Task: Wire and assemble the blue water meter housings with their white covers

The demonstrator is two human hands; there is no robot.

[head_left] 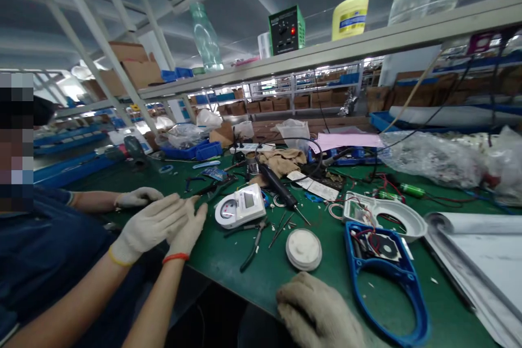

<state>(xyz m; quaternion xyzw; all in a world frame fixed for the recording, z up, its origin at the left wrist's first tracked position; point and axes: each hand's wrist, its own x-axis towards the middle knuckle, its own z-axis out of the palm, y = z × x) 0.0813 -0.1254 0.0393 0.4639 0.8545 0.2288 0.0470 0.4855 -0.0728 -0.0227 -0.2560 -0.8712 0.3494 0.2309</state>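
Note:
My left hand (185,231), in a white glove with a red cuff, is held over the bench's front edge. Its thumb stands apart from its fingers, and nothing shows in it. A co-worker's gloved hand (149,223) with a yellow cuff overlaps its fingers; whether they touch I cannot tell. Low in the picture, my right hand (320,310) has its gloved fingers curled in, with no object visible in them. Just beyond it stands a round tub of whitish material (304,250). A white plastic device with a small display (242,206) lies right of my left hand.
Pliers (253,247), a black electric screwdriver (279,187) and loose parts lie mid-bench. At right are a blue loop-shaped housing (422,321) with wiring, an opened white housing (408,217) and plastic bags (436,157). The co-worker's other gloved hand (141,197) is at left.

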